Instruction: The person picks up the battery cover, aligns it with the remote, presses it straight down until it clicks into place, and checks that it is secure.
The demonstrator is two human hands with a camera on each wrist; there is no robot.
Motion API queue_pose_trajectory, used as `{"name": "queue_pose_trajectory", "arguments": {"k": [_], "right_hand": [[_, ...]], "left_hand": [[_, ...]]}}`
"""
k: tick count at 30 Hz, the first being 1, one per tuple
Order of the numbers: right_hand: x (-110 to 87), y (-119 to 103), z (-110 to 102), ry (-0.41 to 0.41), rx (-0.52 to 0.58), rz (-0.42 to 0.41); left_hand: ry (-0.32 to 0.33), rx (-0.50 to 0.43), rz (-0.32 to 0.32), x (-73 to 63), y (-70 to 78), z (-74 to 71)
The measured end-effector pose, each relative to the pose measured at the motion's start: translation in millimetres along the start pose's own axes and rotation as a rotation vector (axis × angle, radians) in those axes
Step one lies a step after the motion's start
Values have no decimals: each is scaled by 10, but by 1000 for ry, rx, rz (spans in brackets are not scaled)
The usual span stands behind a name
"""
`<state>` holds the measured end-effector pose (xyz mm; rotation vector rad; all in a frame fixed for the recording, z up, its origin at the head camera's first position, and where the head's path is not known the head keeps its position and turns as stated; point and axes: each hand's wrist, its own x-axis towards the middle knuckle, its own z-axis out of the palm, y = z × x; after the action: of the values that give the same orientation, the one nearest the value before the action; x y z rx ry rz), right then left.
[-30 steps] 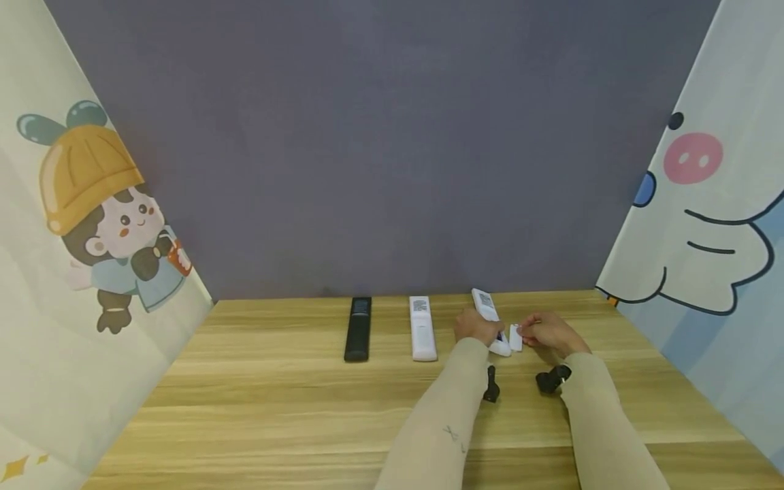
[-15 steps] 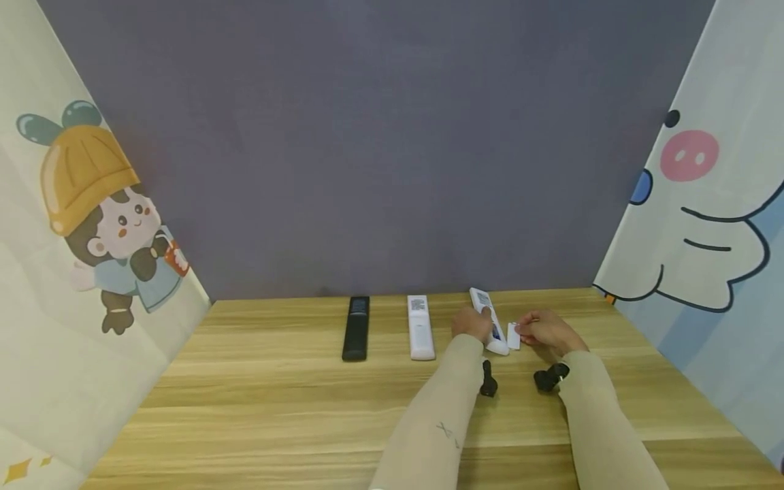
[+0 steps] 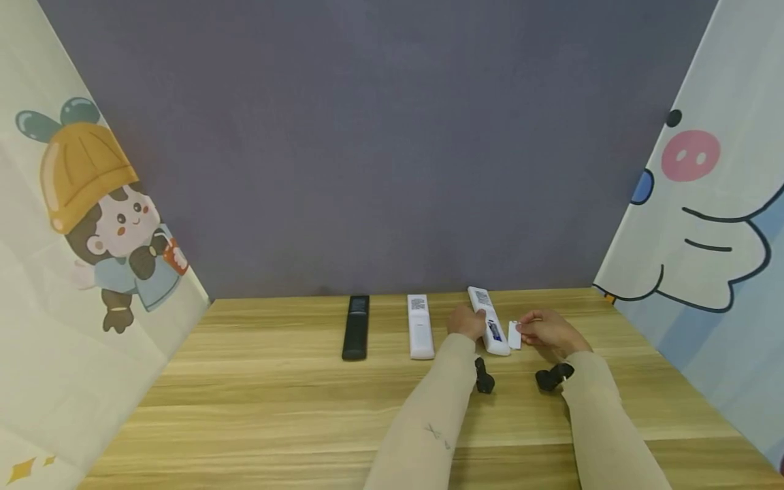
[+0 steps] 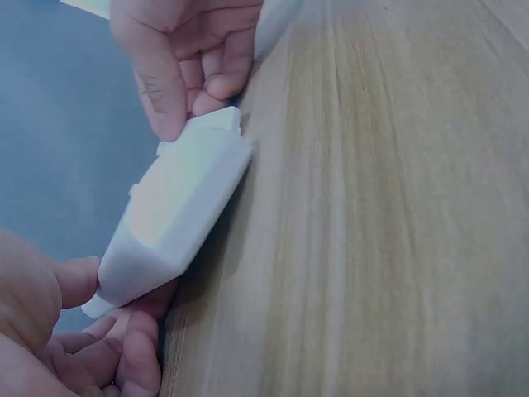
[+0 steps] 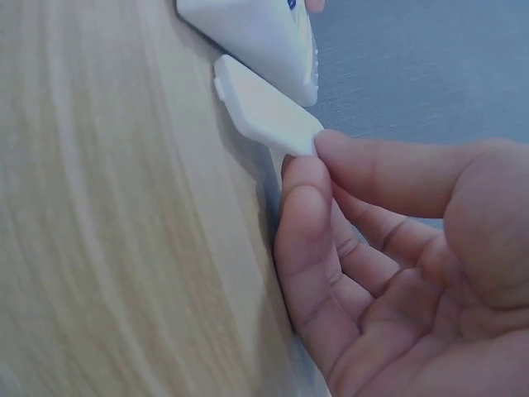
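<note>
A white remote control (image 3: 498, 346) lies back-up on the table, slightly slanted, a printed label near its far end. Its battery compartment (image 3: 494, 331) is uncovered and shows something dark blue inside. My left hand (image 3: 465, 322) grips the remote by its left side, thumb on the edge and fingers curled beneath in the left wrist view. Just right of the remote, my right hand (image 3: 549, 331) pinches a small white battery cover (image 5: 269, 112) between thumb and index finger. The cover is tilted, its small tab visible in the right wrist view.
To the left, a second white remote (image 3: 420, 333) and a black remote (image 3: 355, 333) lie back-up on the wooden table (image 3: 275, 408). A grey panel (image 3: 380, 150) rises along the table's far edge, with printed cloth walls at both sides.
My left hand has slid left off the top of the remote to its side, uncovering the battery compartment to view. The right hand stays almost in place with the battery cover.
</note>
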<state>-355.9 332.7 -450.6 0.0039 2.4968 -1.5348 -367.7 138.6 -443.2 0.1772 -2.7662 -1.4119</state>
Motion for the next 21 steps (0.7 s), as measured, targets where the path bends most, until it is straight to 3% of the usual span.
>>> {"name": "queue_pose_trajectory", "arguments": {"k": [6, 13, 16, 21], "right_hand": [[20, 17, -10, -11, 32, -3], [17, 40, -44, -17, 88, 14], [18, 44, -51, -21, 84, 11], [22, 45, -32, -19, 75, 8]], "left_hand": [[11, -39, 40, -7, -50, -13], [-9, -229, 40, 1, -142, 9], [-1, -247, 75, 10, -198, 8], [-3, -282, 71, 20, -249, -2]]}}
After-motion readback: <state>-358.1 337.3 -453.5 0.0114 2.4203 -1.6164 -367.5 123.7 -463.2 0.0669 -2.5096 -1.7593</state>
